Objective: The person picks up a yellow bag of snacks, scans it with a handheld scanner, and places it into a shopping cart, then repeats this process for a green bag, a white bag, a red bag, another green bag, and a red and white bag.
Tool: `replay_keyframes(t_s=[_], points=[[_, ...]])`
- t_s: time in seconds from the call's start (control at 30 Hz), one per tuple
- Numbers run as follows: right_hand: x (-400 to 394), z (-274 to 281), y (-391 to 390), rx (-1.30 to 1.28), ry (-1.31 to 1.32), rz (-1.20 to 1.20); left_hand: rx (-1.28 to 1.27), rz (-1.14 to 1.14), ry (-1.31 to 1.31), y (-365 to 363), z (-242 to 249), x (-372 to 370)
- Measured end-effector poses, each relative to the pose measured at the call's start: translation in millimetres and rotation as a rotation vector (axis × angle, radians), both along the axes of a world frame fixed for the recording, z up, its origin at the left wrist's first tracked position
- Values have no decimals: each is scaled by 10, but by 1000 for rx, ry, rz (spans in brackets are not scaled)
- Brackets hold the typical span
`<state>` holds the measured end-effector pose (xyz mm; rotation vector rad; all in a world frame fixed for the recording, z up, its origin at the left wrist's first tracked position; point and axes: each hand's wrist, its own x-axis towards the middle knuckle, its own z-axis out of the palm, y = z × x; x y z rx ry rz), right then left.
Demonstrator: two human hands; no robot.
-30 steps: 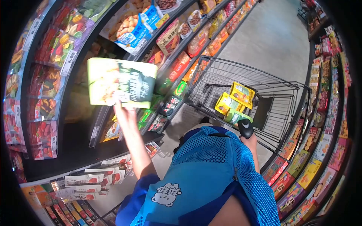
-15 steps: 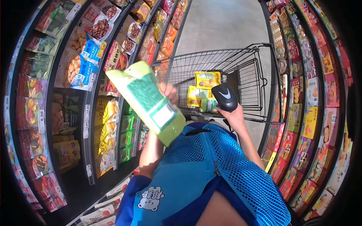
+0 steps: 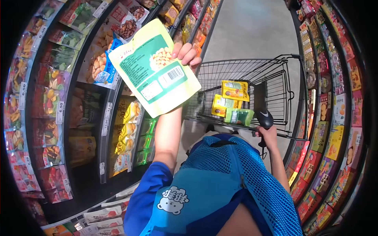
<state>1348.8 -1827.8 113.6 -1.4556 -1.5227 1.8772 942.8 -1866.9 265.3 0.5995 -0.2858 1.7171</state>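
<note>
My left hand point(image 3: 186, 54) grips the right edge of a light green snack pouch point(image 3: 136, 76), lifted in front of the left shelf. The pouch's back faces me, with a dark green panel, a picture of pale nuts or beans, and a barcode. My right hand point(image 3: 269, 135) is closed around the handle of a black handheld barcode scanner point(image 3: 266, 120), low by the cart's near edge. Two yellow pouches point(image 3: 235, 90) and a green pouch point(image 3: 239, 116) lie inside the black wire shopping cart point(image 3: 271, 71).
A shelf of bagged snacks with price tags point(image 3: 60, 113) runs along my left. On the right, another shelf holds colourful boxed and bagged goods point(image 3: 334, 141). Grey aisle floor point(image 3: 252, 27) stretches beyond the cart. White packets point(image 3: 103, 214) lie low at the left.
The green pouch has risen and turned, so its printed back now faces me squarely. My right hand has lowered the scanner towards the cart's near edge, and the view has shifted left.
</note>
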Motion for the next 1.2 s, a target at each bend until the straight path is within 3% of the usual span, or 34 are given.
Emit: replay_keyframes(t_s=[0.23,0.33,0.47,0.67,0.9,1.13,1.2], points=[[-690,186,-57,-226,104,262,-50,54,118,-59,168,-29],[-1094,650,5,-243,117,454,-48,15,177,-53,162,-117],[-1512,1483,-33,-220,434,481,-39,9,200,-11,176,-149],[-1681,2295,-37,-177,546,562,-25,-23,273,25,230,-165],[-1460,2564,-82,-165,535,421,-29,-30,297,34,197,-159],[-1208,2486,-41,-109,558,427,14,-107,284,145,-20,-279],[-1154,2371,7,-91,584,360,-115,-74,245,144,15,-208]])
